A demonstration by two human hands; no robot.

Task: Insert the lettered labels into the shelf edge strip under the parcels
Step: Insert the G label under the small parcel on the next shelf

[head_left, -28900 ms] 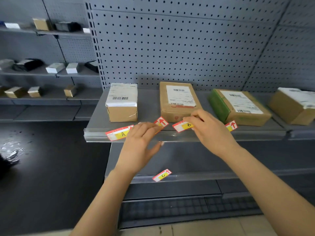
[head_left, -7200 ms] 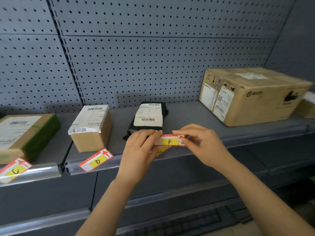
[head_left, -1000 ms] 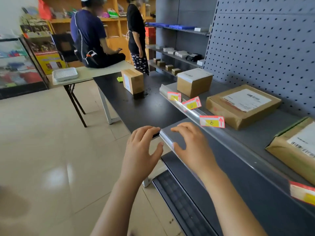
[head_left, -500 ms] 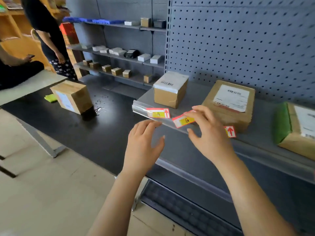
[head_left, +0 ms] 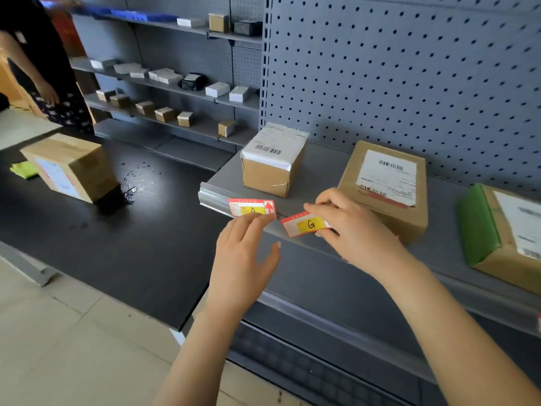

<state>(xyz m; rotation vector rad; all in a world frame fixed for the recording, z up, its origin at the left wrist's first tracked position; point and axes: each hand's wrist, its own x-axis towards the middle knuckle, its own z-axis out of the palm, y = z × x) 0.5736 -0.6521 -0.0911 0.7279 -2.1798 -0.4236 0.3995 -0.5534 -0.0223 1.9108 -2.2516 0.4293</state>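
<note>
My right hand (head_left: 355,230) pinches a red-and-yellow label marked G (head_left: 306,224) at its right end, in front of the clear shelf edge strip (head_left: 212,197). A second label, marked A (head_left: 251,207), sits in the strip at the shelf's left end, under a small parcel wrapped in white on top (head_left: 272,159). My left hand (head_left: 243,256) is open, its fingertips just below the A label. A flat brown parcel (head_left: 386,186) lies behind my right hand, and a parcel with green tape (head_left: 503,232) lies further right.
A black table (head_left: 123,244) stands to the left, carrying a cardboard box (head_left: 70,167). Grey shelves with several small boxes (head_left: 164,112) run along the back left. A person (head_left: 38,68) stands at the far left. Pegboard (head_left: 409,77) backs the shelf.
The view has closed in on the shelf's left end. My right hand now pinches the G label near the strip, and my left hand has risen to just below the A label.
</note>
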